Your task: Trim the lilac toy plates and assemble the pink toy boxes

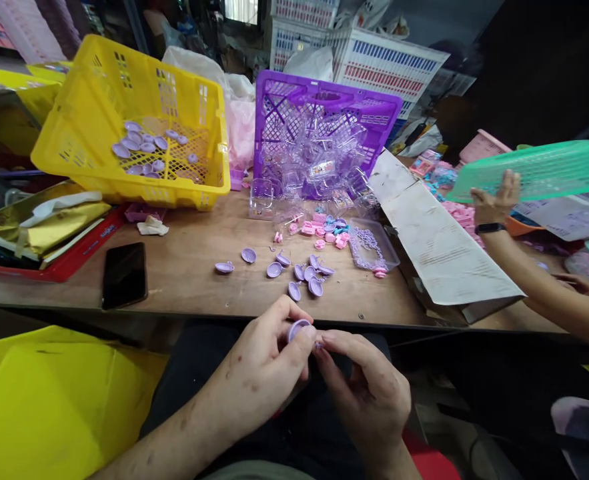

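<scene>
My left hand (274, 360) holds a small purple oval piece (299, 329) between thumb and fingers, in front of the table edge. Close against it, my right hand (361, 373) pinches a tiny purple bit at the piece's right side; its exact shape is too small to tell. Beyond my hands, several similar purple pieces (315, 287) lie on the wooden table (184, 273). Pink and blue small parts (330, 230) sit farther back, beside a clear tray (391, 260) with purple chain-like strands.
More purple pieces lie in a yellow basket (174, 190). Clear plastic cases (314, 160) pile against a purple basket (274, 83). A phone (125, 275) is at left. A cardboard box (439, 240) stands right; beyond it another person's hand (497, 200) holds a green basket (539, 170).
</scene>
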Tool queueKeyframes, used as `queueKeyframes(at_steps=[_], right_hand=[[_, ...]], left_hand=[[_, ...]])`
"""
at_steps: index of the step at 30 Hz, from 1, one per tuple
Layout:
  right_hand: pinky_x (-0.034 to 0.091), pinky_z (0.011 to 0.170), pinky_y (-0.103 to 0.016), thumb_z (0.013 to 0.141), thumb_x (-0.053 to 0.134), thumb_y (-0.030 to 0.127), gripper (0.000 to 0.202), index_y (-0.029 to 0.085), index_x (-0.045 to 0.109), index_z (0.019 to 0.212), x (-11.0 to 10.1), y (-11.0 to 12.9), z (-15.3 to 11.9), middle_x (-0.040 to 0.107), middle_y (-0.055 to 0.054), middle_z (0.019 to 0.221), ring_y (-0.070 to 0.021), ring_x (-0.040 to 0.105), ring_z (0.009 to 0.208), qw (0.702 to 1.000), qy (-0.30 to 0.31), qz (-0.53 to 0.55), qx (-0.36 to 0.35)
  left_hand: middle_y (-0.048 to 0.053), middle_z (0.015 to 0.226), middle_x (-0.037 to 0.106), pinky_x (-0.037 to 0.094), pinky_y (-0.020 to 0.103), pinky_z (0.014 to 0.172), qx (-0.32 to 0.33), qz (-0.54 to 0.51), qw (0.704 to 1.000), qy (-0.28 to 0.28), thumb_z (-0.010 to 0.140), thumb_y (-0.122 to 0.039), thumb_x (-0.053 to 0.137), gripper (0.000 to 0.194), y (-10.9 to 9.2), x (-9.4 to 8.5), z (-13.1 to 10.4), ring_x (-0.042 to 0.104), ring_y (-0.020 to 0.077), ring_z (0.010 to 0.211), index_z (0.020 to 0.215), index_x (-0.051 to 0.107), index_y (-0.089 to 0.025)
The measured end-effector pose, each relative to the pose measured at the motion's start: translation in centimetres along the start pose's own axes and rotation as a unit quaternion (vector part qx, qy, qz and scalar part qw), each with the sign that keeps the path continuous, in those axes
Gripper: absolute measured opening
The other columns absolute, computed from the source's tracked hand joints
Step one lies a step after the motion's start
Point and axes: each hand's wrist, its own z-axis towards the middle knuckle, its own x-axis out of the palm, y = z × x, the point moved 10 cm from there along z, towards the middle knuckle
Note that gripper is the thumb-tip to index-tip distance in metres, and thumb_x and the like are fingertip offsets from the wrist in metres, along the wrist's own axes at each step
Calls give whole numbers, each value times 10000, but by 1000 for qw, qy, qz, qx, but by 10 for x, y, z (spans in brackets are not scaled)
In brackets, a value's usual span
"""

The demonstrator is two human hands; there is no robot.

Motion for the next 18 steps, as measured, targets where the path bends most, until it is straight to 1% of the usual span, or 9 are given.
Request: queueKeyframes(at_steps=[3, 5, 7, 9, 11, 13, 15, 16, 18], right_hand=[[707, 834, -225, 1058, 738, 171, 148, 271, 772, 1161, 7, -11, 1, 854, -11, 1032, -169, 840, 843, 998, 1, -56, 5], [701, 833, -217, 1082, 732, 241, 78, 270, 773, 1141, 16, -16, 1, 855, -8, 1012, -170, 843, 828, 997, 9, -78, -6], [700, 832, -222, 1097, 715, 286, 110, 265, 768, 1191, 28, -20, 3, 858, -15, 1032, -179, 849, 851, 996, 33, -77, -27], [704, 845, -243, 1103, 696, 299, 192, 260, 751, 1283, 36, -28, 7, 859, -26, 1072, -195, 853, 903, 995, 55, -75, -47], [708, 880, -283, 1093, 694, 293, 246, 259, 742, 1332, 31, -47, 17, 856, -40, 1111, -215, 851, 961, 993, 55, -93, -46], [707, 903, -331, 1072, 710, 323, 241, 261, 768, 1297, 14, -87, 36, 851, -53, 1138, -230, 844, 973, 991, 48, -125, 3], [703, 892, -356, 1031, 747, 386, 229, 256, 816, 1207, -11, -145, 59, 849, -61, 1154, -236, 838, 957, 981, 54, -154, 102], [699, 882, -358, 1001, 774, 400, 220, 255, 839, 1154, -25, -176, 72, 852, -62, 1148, -237, 837, 954, 972, 62, -162, 159], [682, 825, -365, 957, 819, 364, 167, 241, 873, 1057, -55, -221, 102, 861, -83, 1076, -247, 834, 904, 960, 44, -180, 210]], left_hand=[[49, 988, 770, 547, 275, 755, 88, 105, 990, -29, 1073, -493, 619, 311, -10, -18, 2, 692, 195, 849, 1178, 751, -231], [55, 1059, 796, 559, 276, 779, 97, 135, 984, -59, 1056, -419, 658, 260, -5, -31, 5, 712, 197, 875, 1195, 785, -240], [56, 1016, 816, 569, 275, 756, 82, 147, 981, -94, 1044, -357, 634, 224, 6, -49, 12, 739, 197, 841, 1117, 799, -225], [59, 969, 830, 574, 284, 757, 72, 187, 970, -140, 1024, -344, 599, 240, 12, -76, 20, 765, 209, 830, 1009, 800, -214], [61, 936, 840, 571, 304, 762, 65, 253, 945, -195, 990, -390, 586, 275, 11, -117, 30, 776, 231, 816, 967, 800, -220], [63, 935, 850, 561, 322, 752, 44, 323, 912, -248, 936, -462, 598, 312, 8, -167, 46, 781, 264, 824, 975, 808, -235], [74, 921, 855, 551, 333, 747, 17, 383, 877, -291, 866, -484, 624, 305, 6, -212, 71, 782, 300, 853, 915, 803, -241], [82, 897, 854, 548, 335, 746, 8, 399, 868, -296, 836, -456, 637, 270, 6, -226, 85, 780, 310, 854, 866, 794, -238], [95, 834, 844, 548, 326, 726, 6, 412, 866, -282, 803, -366, 652, 191, 5, -233, 106, 779, 304, 820, 774, 775, -223]])
